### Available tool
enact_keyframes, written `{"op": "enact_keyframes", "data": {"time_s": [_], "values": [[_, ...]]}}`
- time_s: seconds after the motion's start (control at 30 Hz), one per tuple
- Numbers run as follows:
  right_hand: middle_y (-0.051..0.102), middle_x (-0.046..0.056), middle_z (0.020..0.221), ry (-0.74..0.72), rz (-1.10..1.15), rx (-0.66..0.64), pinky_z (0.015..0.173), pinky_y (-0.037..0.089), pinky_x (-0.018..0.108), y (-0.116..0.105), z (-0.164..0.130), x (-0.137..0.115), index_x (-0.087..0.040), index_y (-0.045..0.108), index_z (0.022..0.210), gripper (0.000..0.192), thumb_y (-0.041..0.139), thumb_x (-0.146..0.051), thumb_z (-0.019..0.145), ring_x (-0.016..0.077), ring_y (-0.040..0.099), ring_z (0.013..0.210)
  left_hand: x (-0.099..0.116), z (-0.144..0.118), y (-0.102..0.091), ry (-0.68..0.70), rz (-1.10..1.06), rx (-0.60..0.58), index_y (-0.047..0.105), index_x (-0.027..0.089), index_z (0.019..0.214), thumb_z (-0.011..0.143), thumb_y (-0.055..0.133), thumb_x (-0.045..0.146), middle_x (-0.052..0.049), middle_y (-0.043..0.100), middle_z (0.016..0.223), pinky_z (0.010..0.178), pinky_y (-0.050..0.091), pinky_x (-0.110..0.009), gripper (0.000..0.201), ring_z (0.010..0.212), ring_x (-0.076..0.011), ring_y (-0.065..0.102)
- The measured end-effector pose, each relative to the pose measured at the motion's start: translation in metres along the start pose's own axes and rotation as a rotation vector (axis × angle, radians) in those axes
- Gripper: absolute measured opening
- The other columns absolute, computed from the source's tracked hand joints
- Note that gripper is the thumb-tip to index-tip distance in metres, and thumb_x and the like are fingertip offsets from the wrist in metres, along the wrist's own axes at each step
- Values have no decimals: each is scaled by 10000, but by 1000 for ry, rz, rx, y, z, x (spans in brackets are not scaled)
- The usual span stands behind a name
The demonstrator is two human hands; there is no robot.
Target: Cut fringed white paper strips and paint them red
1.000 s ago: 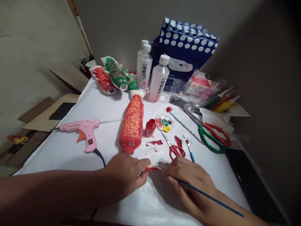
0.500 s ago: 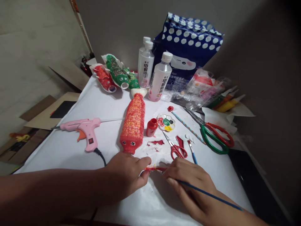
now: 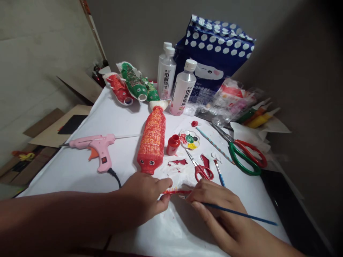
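Paint already covers most of the small strip (image 3: 175, 192) that I pinch flat on the white worktop (image 3: 80, 171): its visible length between my two hands shows red with a few yellow flecks, though the ends under my fingertips are hidden, so I cannot tell whether they are coated. My left hand (image 3: 146, 198) has thumb and forefinger closed on the strip's left end; my right hand (image 3: 214, 205) is curled around a thin blue brush (image 3: 235, 213), whose tip rests at the strip's right end. Judging by the finished red fish bottle (image 3: 152, 139) just beyond my left hand, and by the painted scraps (image 3: 177, 162) lying near it, this piece looks like one of the last bits to colour, with drying and attaching still left. Room is tight ahead: small red scissors (image 3: 202, 169) and a second brush (image 3: 218, 171) lie just beyond my right knuckles, and the open red paint jar (image 3: 173, 144) and the palette (image 3: 189, 139) stand a little further on. To my left the pink glue gun (image 3: 96, 148) trails its cord (image 3: 114, 176) close to my forearm. Nearer me the sheet is bare and smeared with red, and the worktop's right edge falls away well beyond my brush handle, where the big green scissors (image 3: 245, 153) lie.
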State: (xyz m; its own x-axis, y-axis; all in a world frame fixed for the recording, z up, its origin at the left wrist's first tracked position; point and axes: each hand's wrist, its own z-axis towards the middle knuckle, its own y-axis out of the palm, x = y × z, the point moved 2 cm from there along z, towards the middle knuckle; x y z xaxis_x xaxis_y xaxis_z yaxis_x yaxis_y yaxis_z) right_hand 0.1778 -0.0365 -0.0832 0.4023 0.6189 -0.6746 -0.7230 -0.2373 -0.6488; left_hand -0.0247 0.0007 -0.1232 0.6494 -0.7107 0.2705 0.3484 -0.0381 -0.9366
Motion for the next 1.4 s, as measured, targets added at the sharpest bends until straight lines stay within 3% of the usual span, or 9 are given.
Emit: {"op": "enact_keyframes", "data": {"time_s": [0.1,0.23,0.37,0.6,1.03,1.17,1.3,1.4], "values": [[674,67,964,13,5,98,861,494,345,-3,-1,3,-174,563,1109,293,523,-2,875,183,625,915,0,0,0,-17,-2,-32,669,205,897,760,557,208,26,676,571,493,410,-284,177,526,-184,667],[673,47,897,57,21,168,779,499,311,-1,2,10,-182,591,1032,253,511,5,881,160,630,825,0,0,-1,-50,-1,-55,667,222,893,755,569,214,36,679,586,504,388,-282,169,532,-177,656],[672,51,924,82,37,91,805,494,326,4,4,13,-188,584,1056,225,517,-39,901,173,631,855,2,1,-2,-68,0,-116,660,236,877,762,564,212,42,674,579,507,367,-279,152,520,-172,640],[673,51,926,88,40,31,821,501,322,3,4,8,-193,590,1047,217,518,-46,904,171,630,859,-1,0,3,-82,29,-107,649,247,867,754,558,226,45,667,572,510,352,-282,147,527,-174,639],[683,51,900,122,113,21,813,503,325,2,6,5,-188,610,1010,199,502,-54,911,170,641,829,0,2,1,-99,10,-174,652,238,891,767,569,232,25,697,622,532,381,-284,150,574,-195,668],[670,34,794,170,140,204,699,512,296,-7,10,10,-197,638,933,180,492,-92,925,167,638,738,2,4,-6,-133,2,-267,664,234,909,776,566,242,16,704,633,538,389,-283,165,597,-204,676],[663,39,795,308,-19,477,593,498,272,-21,13,39,-202,640,925,118,524,-208,944,163,621,666,3,8,-12,-164,-9,-312,672,231,924,792,566,251,7,708,645,541,382,-275,171,622,-202,682],[692,66,885,373,-160,505,631,522,297,-26,16,62,-195,651,947,138,531,-264,942,198,666,756,3,9,-13,-157,-24,-308,675,234,927,791,568,248,12,701,640,529,368,-271,173,611,-194,672]]}}
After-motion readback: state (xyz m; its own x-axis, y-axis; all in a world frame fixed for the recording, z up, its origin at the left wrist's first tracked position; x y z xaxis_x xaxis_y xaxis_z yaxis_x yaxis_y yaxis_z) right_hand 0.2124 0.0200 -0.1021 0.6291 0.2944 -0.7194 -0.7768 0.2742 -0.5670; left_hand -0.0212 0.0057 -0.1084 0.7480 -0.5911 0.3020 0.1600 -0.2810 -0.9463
